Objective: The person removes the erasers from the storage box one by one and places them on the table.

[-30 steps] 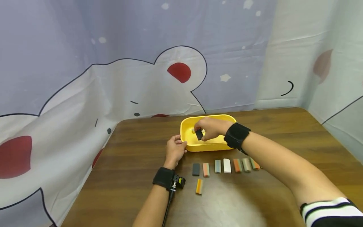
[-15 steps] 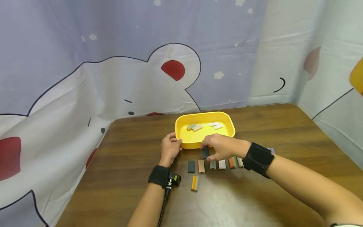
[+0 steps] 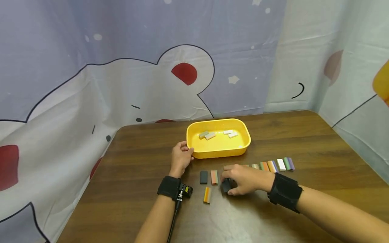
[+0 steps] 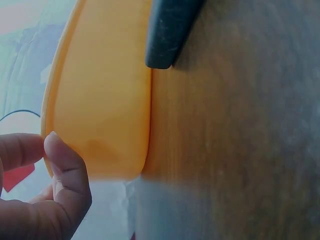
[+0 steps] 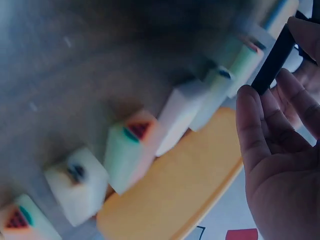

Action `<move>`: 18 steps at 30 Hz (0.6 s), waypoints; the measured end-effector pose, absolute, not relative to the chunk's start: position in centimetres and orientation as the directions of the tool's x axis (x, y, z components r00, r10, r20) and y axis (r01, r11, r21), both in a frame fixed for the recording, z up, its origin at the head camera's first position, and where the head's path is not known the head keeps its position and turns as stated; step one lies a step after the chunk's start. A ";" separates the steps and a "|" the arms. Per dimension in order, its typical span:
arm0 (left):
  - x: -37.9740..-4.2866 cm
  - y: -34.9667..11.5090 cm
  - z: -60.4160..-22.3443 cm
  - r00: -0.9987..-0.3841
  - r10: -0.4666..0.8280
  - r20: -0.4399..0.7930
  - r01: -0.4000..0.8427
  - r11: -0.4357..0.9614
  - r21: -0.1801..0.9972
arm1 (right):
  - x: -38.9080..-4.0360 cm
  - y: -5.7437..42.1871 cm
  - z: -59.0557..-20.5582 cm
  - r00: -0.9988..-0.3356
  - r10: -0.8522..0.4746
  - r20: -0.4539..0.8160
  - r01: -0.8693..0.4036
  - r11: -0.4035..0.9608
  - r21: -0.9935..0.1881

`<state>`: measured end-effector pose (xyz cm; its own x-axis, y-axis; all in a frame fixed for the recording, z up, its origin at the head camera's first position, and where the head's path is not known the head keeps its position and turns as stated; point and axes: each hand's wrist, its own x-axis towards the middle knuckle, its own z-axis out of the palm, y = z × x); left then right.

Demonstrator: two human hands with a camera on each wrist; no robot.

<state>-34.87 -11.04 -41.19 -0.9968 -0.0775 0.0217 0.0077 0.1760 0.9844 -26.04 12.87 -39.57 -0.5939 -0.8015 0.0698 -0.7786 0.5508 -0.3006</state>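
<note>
My left hand (image 3: 180, 158) holds the left front corner of a yellow plastic basin (image 3: 218, 154); the left wrist view shows thumb and finger pinching the rim (image 4: 50, 145). Low over the table, my right hand (image 3: 247, 179) pinches a black rectangular block (image 3: 226, 185) between thumb and fingers, its narrow edge (image 5: 274, 62) showing in the right wrist view. Left of that hand lie a dark grey block (image 3: 204, 177), a pink-and-green one (image 3: 214, 177) and a yellow-and-orange striped one (image 3: 207, 195). The right hand partly hides the row.
Inside the basin lie several pale blocks (image 3: 209, 135). To the right, the row runs on with several coloured blocks, among them a white one (image 3: 281, 164) and a green-and-purple one (image 3: 289, 163). A printed curtain (image 3: 136, 91) hangs behind the wooden table (image 3: 146, 145).
My right hand has moved from over the basin toward the table's front, down to the row, still pinching the black block. The left hand stays on the basin. The head view has shifted slightly.
</note>
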 end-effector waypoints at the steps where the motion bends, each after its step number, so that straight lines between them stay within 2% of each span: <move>1: -34.9 -11.0 -41.2 -0.997 -0.078 0.022 0.008 0.175 0.985 | -25.9 12.9 -39.8 -0.592 -0.803 0.066 -0.780 0.551 -0.296; 18: -35.1 -10.8 -41.3 -0.996 -0.094 0.004 -0.014 0.191 0.982 | -25.3 12.9 -41.2 -0.571 -0.817 0.077 -0.798 0.531 -0.286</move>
<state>-35.07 -10.84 -41.30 -0.9956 -0.0940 0.0042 -0.0139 0.1906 0.9816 -25.26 12.88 -41.19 -0.5715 -0.8170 0.0769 -0.7977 0.5310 -0.2860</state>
